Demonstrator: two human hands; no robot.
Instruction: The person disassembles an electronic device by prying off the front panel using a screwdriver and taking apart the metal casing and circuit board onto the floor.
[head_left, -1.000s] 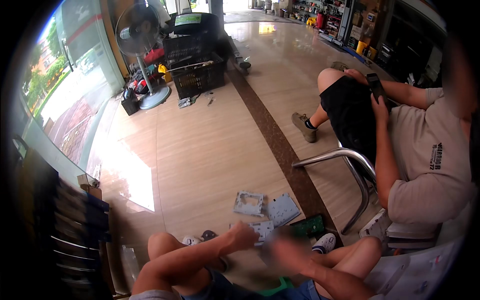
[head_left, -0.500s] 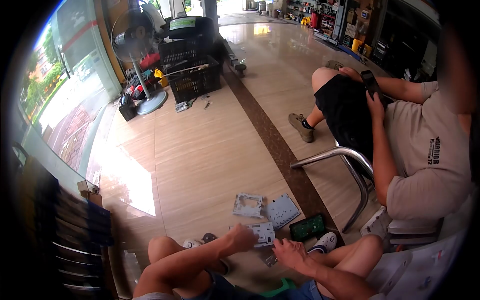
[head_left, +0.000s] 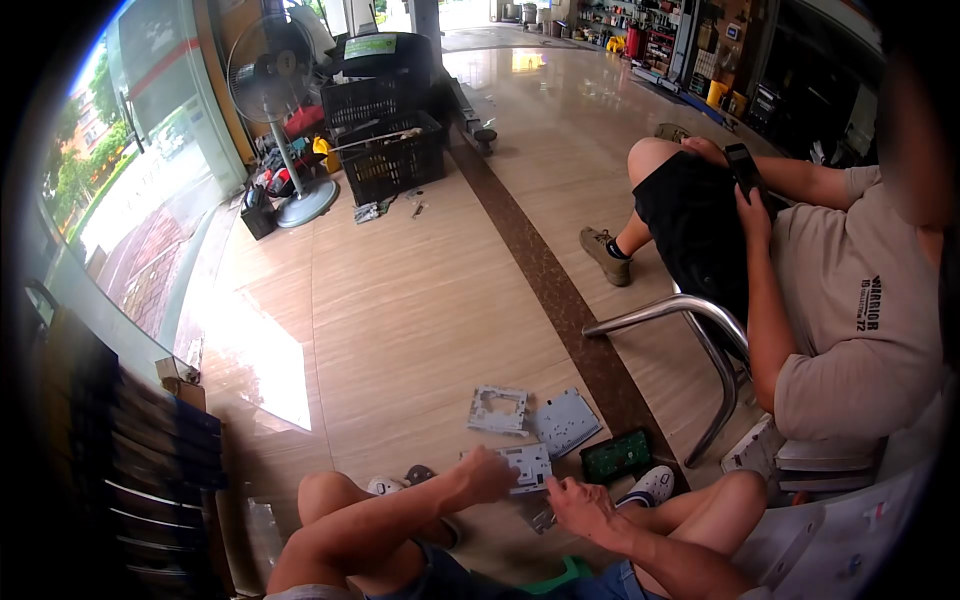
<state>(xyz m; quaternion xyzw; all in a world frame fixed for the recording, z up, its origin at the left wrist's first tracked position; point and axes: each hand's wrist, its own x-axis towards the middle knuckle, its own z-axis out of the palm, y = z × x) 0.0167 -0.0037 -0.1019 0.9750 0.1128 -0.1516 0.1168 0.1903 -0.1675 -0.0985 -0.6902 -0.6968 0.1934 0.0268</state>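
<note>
Between my knees is a light grey metal plate [head_left: 530, 468] with cut-outs. My left hand [head_left: 486, 476] is closed around the left side of that plate. At its lower right corner, my right hand [head_left: 582, 505] has curled fingers pinched together; what lies in them is too small to tell. Just beyond the plate, a grey metal frame [head_left: 484, 422] with a large opening lies on the floor. A flat grey metal cover [head_left: 568, 422] rests beside it. To the right lies a green circuit board in a dark housing [head_left: 616, 457]. Small pieces below my hands are unclear.
A person [head_left: 850, 290] sits on my right with a phone [head_left: 744, 170], beside a curved metal chair leg [head_left: 660, 308]. Further off stand a floor fan [head_left: 290, 150] and black crates [head_left: 392, 165]. Dark stacked items [head_left: 160, 470] are at my left.
The view has shifted very slightly. Both hands and the metal plate keep practically the same position and grip.
</note>
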